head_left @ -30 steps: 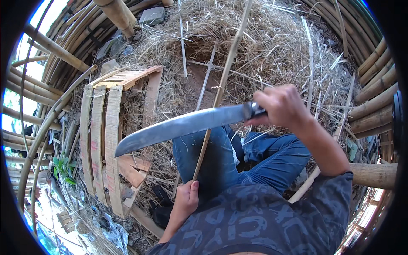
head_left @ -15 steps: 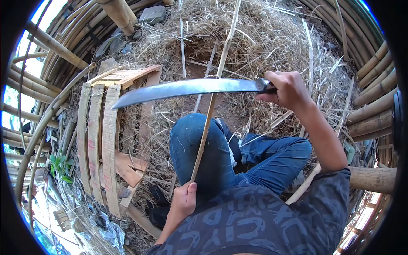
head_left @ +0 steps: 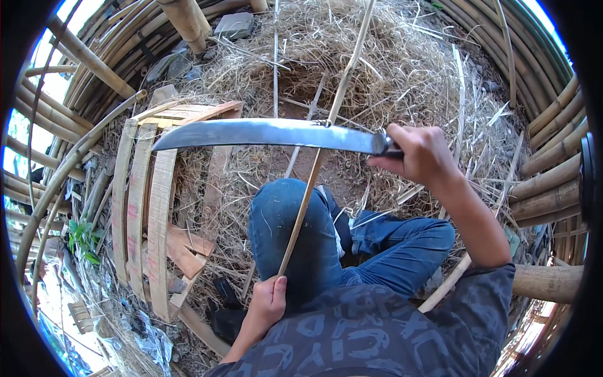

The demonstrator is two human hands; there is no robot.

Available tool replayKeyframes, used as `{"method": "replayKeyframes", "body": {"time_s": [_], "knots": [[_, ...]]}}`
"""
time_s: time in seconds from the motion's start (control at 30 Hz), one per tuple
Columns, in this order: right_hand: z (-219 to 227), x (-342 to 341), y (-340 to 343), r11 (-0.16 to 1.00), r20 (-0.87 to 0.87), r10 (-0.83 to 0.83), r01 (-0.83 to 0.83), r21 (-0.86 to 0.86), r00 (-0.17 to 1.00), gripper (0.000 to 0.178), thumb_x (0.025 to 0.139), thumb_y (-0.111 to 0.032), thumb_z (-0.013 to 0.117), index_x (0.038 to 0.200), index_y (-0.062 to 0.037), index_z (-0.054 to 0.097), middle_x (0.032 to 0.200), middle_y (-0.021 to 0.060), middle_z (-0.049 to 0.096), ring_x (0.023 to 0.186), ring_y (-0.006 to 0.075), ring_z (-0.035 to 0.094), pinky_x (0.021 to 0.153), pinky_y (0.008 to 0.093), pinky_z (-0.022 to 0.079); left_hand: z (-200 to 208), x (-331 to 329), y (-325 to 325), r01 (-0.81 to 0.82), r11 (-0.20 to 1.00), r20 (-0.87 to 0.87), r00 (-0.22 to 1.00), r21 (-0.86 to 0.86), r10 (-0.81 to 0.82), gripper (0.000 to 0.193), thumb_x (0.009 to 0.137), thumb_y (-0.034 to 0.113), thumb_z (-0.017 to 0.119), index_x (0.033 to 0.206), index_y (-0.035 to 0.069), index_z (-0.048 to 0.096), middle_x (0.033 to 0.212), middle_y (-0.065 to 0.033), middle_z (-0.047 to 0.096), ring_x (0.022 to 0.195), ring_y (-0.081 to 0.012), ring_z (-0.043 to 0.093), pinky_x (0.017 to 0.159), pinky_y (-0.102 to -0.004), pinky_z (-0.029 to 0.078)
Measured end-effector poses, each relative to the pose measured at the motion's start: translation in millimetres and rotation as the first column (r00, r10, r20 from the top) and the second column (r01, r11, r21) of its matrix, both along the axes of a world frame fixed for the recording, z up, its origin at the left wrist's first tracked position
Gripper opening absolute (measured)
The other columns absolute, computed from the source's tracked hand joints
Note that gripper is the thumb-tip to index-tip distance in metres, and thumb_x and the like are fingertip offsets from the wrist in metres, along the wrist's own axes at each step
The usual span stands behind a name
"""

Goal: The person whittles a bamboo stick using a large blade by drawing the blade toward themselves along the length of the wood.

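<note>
My right hand (head_left: 419, 154) is closed around the dark handle of a machete (head_left: 251, 134), whose long blade lies crosswise with its tip toward the left. Under the blade runs a thin bamboo strip (head_left: 299, 217), slanting from near my body away to the far right. The lower end of that strip is gripped in my left hand (head_left: 268, 300), close to my bent knee (head_left: 289, 220). Blade and strip cross a little beyond the knee, and a small dark sliver shows at the crossing. Whether the edge bites into the strip I cannot tell.
A wooden slatted crate (head_left: 135, 207) lies at the left, with a broken piece of board (head_left: 185, 251) inside. Dry straw and shavings (head_left: 402, 69) cover the ground ahead. Bamboo poles (head_left: 546, 182) wall the right side, and others (head_left: 50, 163) stand at the left. A stone block (head_left: 234, 26) sits at the back.
The machete has shifted slightly left along with my right hand, its blade still across the strip. My left hand keeps its hold on the strip's lower end. The view has tilted a little.
</note>
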State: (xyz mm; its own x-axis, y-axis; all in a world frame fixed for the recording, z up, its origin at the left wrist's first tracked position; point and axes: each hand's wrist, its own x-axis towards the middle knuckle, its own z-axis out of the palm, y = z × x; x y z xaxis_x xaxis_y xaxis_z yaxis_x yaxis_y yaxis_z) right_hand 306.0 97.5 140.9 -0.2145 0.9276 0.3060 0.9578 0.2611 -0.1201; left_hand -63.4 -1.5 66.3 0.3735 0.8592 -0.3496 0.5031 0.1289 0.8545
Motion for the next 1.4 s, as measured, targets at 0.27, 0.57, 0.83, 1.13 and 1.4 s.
{"method": "replayKeyframes", "body": {"time_s": [0.27,0.57,0.83,1.13,1.4], "knots": [[-9.7,12.2,21.6,0.987,0.019,0.139,-0.140,0.085,0.990,0.057,0.077,-0.065,0.064,0.069,-0.0101,0.054,0.055,0.0044,0.059,0.047,0.0201,0.061,0.042,0.0329,0.048,-2.1,-11.7,-3.1,-0.009,1.000,0.003,1.000,0.004,0.009,0.037,0.099,0.020,0.047,0.071,-0.004,0.049,0.051,-0.0166,0.042,0.043,-0.0260,0.042,0.047,-0.0380,0.034],[1.5,-10.9,10.9,0.957,0.127,0.254,-0.268,0.109,0.959,0.054,0.076,-0.065,0.065,0.067,-0.0126,0.055,0.050,-0.0015,0.054,0.042,0.0144,0.057,0.036,0.0299,0.045,-5.0,-9.8,-2.1,-0.004,1.000,0.018,1.000,0.001,0.004,0.039,0.099,0.022,0.047,0.068,-0.003,0.048,0.051,-0.0157,0.041,0.043,-0.0279,0.043,0.046,-0.0381,0.035],[-8.1,3.0,9.8,0.992,-0.027,0.105,-0.103,0.078,0.994,0.050,0.077,-0.058,0.069,0.070,-0.0107,0.056,0.055,0.0015,0.059,0.043,0.0150,0.058,0.040,0.0308,0.048,-7.0,-5.7,0.4,0.001,1.000,0.007,1.000,0.015,-0.001,0.040,0.099,0.022,0.047,0.067,-0.003,0.048,0.052,-0.0168,0.041,0.043,-0.0290,0.043,0.047,-0.0386,0.035],[-5.6,35.0,39.9,0.991,0.043,0.026,-0.031,0.128,0.999,0.049,0.078,-0.056,0.069,0.070,-0.0104,0.055,0.057,-0.0006,0.061,0.047,0.0134,0.060,0.044,0.0284,0.050,3.5,-6.4,5.9,-0.018,1.000,-0.006,1.000,0.025,0.018,0.039,0.099,0.021,0.046,0.068,-0.003,0.049,0.054,-0.0173,0.043,0.046,-0.0295,0.045,0.048,-0.0398,0.035],[-10.4,14.1,43.7,0.955,0.181,0.210,-0.241,0.172,0.961,0.050,0.079,-0.061,0.066,0.073,-0.0119,0.058,0.057,0.0008,0.060,0.047,0.0112,0.059,0.042,0.0279,0.051,-6.7,-20.4,-6.6,-0.046,0.997,-0.045,0.998,0.057,0.048,0.043,0.100,0.026,0.043,0.069,-0.002,0.050,0.055,-0.0125,0.045,0.050,-0.0208,0.045,0.050,-0.0355,0.036]]}}
